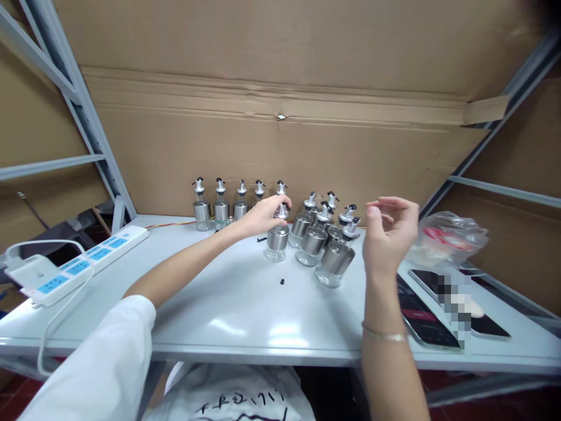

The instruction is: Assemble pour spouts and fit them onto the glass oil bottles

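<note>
My left hand [268, 215] grips the neck and spout of a glass bottle with a steel sleeve [277, 238], which stands upright on the white table [210, 310]. Raised at the right, my right hand [391, 234] has curled fingers; whether they hold anything small is hidden. Between the hands is a group of several similar bottles [335, 257] with black-tipped spouts. Behind my left hand, several more bottles [202, 210] form a row along the cardboard. A small black piece [282, 282] lies in front of the gripped bottle, and a black strip [262, 239] lies to its left.
At the left, a white power strip [92, 260] carries a plugged-in charger [35, 275] and cable. Two phones [425, 313] lie at the right, below a clear plastic bag [451, 237] with something red inside. Cardboard [280, 152] and metal shelf posts enclose the table.
</note>
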`<state>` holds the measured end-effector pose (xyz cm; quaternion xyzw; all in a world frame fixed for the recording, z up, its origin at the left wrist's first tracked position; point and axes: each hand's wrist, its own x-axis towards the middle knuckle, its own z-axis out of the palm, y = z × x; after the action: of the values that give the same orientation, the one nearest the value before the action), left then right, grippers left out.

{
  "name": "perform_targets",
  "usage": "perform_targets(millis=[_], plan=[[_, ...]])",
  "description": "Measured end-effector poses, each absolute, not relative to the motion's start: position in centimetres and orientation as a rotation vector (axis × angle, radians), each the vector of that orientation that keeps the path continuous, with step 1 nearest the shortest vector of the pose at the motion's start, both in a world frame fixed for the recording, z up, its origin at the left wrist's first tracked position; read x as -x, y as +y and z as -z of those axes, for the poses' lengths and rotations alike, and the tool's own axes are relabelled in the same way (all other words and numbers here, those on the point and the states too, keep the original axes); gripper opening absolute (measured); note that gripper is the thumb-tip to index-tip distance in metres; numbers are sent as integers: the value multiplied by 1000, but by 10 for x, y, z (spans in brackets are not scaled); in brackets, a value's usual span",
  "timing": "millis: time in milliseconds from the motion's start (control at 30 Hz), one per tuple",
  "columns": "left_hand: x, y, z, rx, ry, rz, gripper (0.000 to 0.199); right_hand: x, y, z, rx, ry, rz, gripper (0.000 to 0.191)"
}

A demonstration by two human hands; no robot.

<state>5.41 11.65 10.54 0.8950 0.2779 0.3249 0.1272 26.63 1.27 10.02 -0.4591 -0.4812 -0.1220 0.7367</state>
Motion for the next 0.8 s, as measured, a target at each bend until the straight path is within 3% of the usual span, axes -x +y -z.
perform_targets(millis=[167, 300, 500, 600, 800], plan=[[-56, 118, -102, -2634, 773, -933, 33, -300, -3, -91, 1420, -1112, 72, 43], [-61, 118, -102, -2621, 758, -946, 33, -302, -14, -75, 1454, -1224, 6, 53], [-72, 122, -94, -2532, 692, -990, 47, -267, -30, -67, 1184, -1217, 353, 26], [-74, 123, -84, -2414, 760, -1023, 63, -240, -31, -60, 1027, -1380, -10, 28], [-67, 117, -58, -2364, 753, -874, 75, -214, 12, -28, 1401, -1403, -323, 59]])
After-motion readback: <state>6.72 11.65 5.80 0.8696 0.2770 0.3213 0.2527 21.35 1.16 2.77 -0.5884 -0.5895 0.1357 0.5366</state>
